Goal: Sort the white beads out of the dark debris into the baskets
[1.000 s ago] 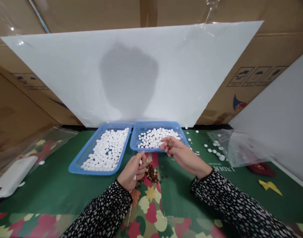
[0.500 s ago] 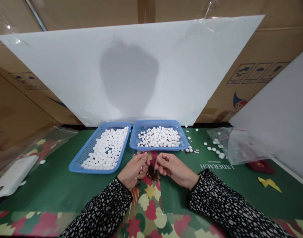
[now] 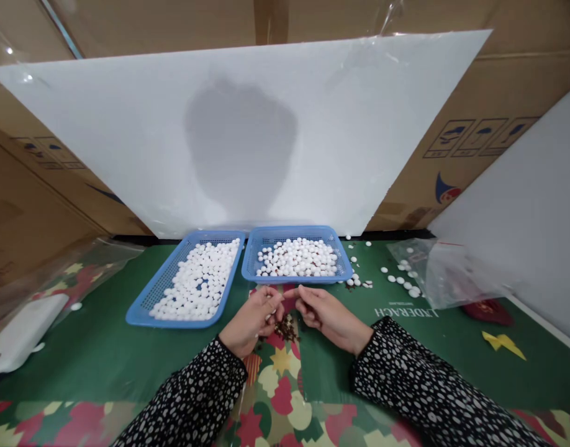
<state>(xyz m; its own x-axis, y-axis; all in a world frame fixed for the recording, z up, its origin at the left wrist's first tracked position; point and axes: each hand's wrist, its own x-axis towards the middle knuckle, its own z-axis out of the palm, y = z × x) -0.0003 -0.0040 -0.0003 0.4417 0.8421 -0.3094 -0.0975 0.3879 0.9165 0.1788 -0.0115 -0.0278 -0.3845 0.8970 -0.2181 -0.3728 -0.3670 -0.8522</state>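
My left hand (image 3: 254, 318) is closed, thumb against its curled fingers, with a small white round piece partly showing among them. Close by on the right, my right hand (image 3: 329, 315) points its index finger to the left fingertips, the other fingers curled in. What its fingertips hold, if anything, is too small to make out. Beneath and between both hands lies a pile of dark brown crumbs (image 3: 287, 328). Just beyond them stands a blue basket (image 3: 297, 279) of white round pieces with brown bits among them. Another blue basket (image 3: 173, 322), full of white pieces, sits to the left.
Loose white pieces (image 3: 407, 285) lie on the right beside a clear plastic bag (image 3: 462, 276). A dark red item (image 3: 487, 312) and a yellow scrap (image 3: 503, 343) are farther right. At left is a white object (image 3: 27, 335). A white board (image 3: 341, 136) stands behind.
My right index finger has stretched out toward the left fingertips, and the hands have come slightly closer together. The baskets stay in place; the view has shifted slightly.
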